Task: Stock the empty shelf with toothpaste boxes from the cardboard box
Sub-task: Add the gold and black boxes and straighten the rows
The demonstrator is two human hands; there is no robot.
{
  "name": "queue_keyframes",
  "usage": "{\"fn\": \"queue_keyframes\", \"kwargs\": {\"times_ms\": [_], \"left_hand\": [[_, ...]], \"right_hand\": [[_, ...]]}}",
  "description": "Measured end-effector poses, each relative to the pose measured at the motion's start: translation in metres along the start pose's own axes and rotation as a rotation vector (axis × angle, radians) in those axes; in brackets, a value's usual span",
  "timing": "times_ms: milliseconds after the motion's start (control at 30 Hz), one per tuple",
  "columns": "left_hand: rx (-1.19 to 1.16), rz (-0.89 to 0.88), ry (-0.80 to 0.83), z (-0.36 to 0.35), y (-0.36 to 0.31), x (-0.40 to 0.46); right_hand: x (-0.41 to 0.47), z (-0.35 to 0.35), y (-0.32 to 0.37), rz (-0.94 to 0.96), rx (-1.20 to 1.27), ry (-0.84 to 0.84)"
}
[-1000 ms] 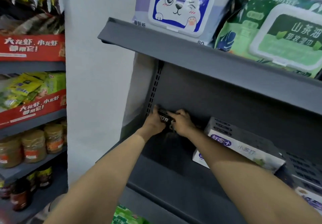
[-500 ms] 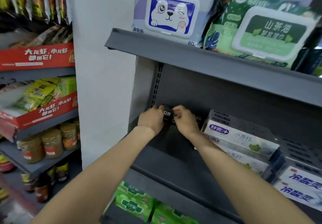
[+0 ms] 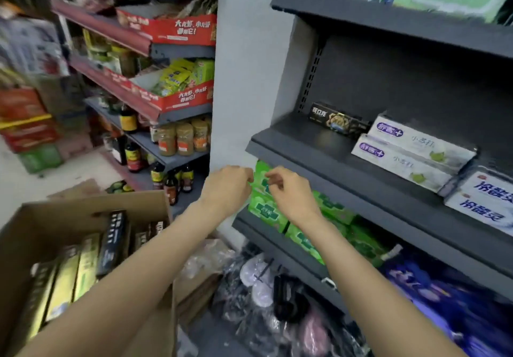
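Cardboard box (image 3: pixel 83 245) sits low at the left of the view, its flaps open, with dark and gold toothpaste boxes (image 3: pixel 83 262) packed on edge inside. Just right of it the left hand (image 3: pixel 226 190) hangs in the air in front of the shelving, fingers loosely curled, its grip holding nothing. The right hand (image 3: pixel 291 194) is close beside it, also loosely curled and empty, in front of the green packs (image 3: pixel 268 209) on the lower level. Up and to the right, the grey shelf (image 3: pixel 305 145) carries one dark toothpaste box (image 3: pixel 337 120) lying flat at its back left corner, just beside a stack of white boxes (image 3: pixel 410 151); most of the shelf's left front is bare. More white-and-blue boxes (image 3: pixel 483 201) sit farther right.

By my reading, one box is placed and nearly all the stocking is left; the next move is a reach down left into the carton.

Risks from here:
- The boxes in the carton are packed tight, so pulling one out may drag a neighbour with it or crush a corner.
- The carton's near flap stands up and could catch a forearm and tip the load.
- Pushing a new box in against the dark one may shove it askew or into the white stack.
- Loose plastic bags (image 3: pixel 263 287) lie on the floor below, where a dropped box would be awkward to find.
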State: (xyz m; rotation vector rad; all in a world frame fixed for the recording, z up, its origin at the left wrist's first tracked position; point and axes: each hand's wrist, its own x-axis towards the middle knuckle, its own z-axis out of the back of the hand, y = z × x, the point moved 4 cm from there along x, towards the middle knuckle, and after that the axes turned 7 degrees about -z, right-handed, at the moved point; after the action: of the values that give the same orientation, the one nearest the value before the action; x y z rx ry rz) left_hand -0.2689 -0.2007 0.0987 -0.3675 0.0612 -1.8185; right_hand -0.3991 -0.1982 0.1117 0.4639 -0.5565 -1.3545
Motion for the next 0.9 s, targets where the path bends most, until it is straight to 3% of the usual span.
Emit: {"fn": "queue_keyframes", "kwargs": {"times_ms": [267, 500, 767, 900], "left_hand": [[-0.108, 0.280, 0.130, -0.020, 0.117, -0.122], [-0.064, 0.388, 0.205, -0.056, 0.238, -0.153], [0.252, -0.139, 0.557, -0.107, 0.313, -0.127], [0.378, -0.260, 0.622, -0.123, 0.328, -0.117]], "right_hand": [[-0.051, -0.141, 0.056, -0.001, 0.011, 0.290], [-0.040, -0.256, 0.092, -0.142, 0.011, 0.371], [-0.020, -0.360, 0.068, -0.517, -0.136, 0.424], [-0.016, -0.386, 0.063, -0.532, -0.422, 0.366]]}}
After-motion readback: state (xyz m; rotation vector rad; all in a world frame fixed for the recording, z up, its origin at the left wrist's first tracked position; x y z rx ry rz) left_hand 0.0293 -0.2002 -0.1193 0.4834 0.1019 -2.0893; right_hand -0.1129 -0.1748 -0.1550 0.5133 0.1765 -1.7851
